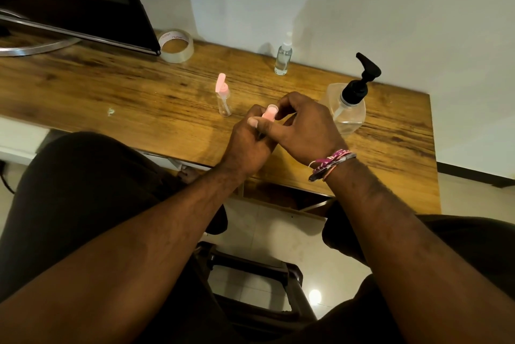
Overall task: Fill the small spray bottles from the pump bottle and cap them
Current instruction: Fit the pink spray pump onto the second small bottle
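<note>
**Both hands closed on a pink-capped bottle at the near edge of the wooden surface**

Fingers of both hands meet over the front part of the brown wood-grain surface (pixel 125 87), clenched around one small thing. The left hand (pixel 245 143) curls round what seems to be the body of a small spray bottle, though the body itself is hidden inside the fist, and its thumb lies across the top. The right hand (pixel 303 126), with pink and grey bands at the wrist, pinches the pale pink cap (pixel 269 113) that sticks up between the two hands; whether that cap is seated or loose I cannot tell.

Just to the left of the hands stands a small clear spray bottle with a pink top (pixel 223 98), upright and apart from them. Further back, near the wall, stands a small clear spray bottle with a white top (pixel 283 56), also upright. To the right of the hands, close by the right hand, sits the large clear pump bottle with a black pump head (pixel 349 104), its nozzle pointing away to the back.

At the far left corner a dark flat monitor (pixel 83 1) leans over the surface, and a roll of clear tape (pixel 176 45) lies beside it.
</note>
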`<state>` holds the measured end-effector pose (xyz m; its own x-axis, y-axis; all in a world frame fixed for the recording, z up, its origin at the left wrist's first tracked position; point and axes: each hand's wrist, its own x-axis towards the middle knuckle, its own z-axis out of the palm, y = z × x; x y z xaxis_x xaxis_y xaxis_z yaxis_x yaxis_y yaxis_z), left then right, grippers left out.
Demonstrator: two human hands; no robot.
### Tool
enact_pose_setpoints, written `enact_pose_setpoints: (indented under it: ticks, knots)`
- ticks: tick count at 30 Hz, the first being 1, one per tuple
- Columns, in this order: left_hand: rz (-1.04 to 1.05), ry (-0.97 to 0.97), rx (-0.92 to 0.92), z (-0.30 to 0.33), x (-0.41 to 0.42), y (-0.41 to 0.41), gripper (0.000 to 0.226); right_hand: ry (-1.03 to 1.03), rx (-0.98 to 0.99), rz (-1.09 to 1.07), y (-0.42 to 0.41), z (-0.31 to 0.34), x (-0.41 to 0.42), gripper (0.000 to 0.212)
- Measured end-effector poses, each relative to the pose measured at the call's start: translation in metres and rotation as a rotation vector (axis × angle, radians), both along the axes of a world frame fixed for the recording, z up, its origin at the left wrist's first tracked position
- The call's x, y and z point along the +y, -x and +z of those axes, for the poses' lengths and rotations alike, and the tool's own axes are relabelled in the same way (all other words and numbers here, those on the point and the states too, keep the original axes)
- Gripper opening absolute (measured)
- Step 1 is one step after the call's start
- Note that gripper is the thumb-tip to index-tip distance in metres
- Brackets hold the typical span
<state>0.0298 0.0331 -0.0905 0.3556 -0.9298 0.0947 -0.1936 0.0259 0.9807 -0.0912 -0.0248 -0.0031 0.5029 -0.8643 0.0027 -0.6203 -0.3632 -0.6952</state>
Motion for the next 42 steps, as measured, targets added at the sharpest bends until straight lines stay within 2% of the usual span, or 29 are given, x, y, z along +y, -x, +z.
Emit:
enact_pose_setpoints:
  ticks: [3, 7, 11, 15, 16, 20, 24, 27, 30, 32, 37, 40, 42]
  knots:
    - [0.017, -0.008, 0.031, -0.005, -0.001, -0.004, 0.041, -0.062, -0.041, 0.057, 0.003, 0.005, 0.001, 0.043]
    - [0.033, -0.03, 0.014, -0.008, -0.002, -0.005, 0.042, -0.022, -0.024, 0.077, 0.002, 0.007, 0.0, 0.024]
    - [0.03, -0.042, 0.001, -0.001, -0.001, -0.001, 0.043, 0.009, -0.009, -0.013, -0.001, 0.002, -0.001, 0.033]
    - [0.023, -0.013, 0.025, -0.001, -0.002, -0.003, 0.036, 0.017, -0.054, 0.029, -0.003, 0.003, 0.005, 0.052]
    - [0.018, -0.008, 0.031, -0.002, -0.002, -0.005, 0.037, 0.014, -0.058, 0.048, -0.004, 0.005, 0.006, 0.051]
    - [0.029, -0.005, -0.001, -0.001, -0.001, -0.007, 0.044, 0.075, -0.018, 0.063, -0.004, 0.004, 0.006, 0.025]
    - [-0.003, -0.021, -0.005, 0.001, 0.0, -0.003, 0.028, 0.084, -0.009, -0.029, -0.006, -0.003, 0.005, 0.035]
    - [-0.021, -0.024, 0.019, 0.006, 0.001, -0.002, 0.023, 0.078, 0.013, 0.004, -0.006, -0.004, 0.005, 0.046]
    - [0.0, -0.021, -0.005, 0.008, 0.001, -0.005, 0.029, 0.094, 0.034, 0.089, -0.004, -0.003, 0.002, 0.033]
    - [0.008, -0.009, -0.007, 0.009, 0.001, -0.005, 0.027, 0.104, 0.003, 0.071, -0.003, -0.004, 0.001, 0.025]
    - [0.021, 0.033, -0.016, 0.006, 0.002, -0.002, 0.015, 0.185, -0.064, -0.073, -0.009, -0.012, 0.008, 0.019]
    - [0.03, 0.031, -0.044, 0.006, 0.004, -0.002, 0.018, 0.199, -0.076, -0.108, -0.012, -0.013, 0.014, 0.02]
    - [0.015, -0.045, -0.041, 0.011, 0.003, -0.002, 0.023, 0.191, -0.049, -0.081, -0.011, -0.01, 0.012, 0.024]
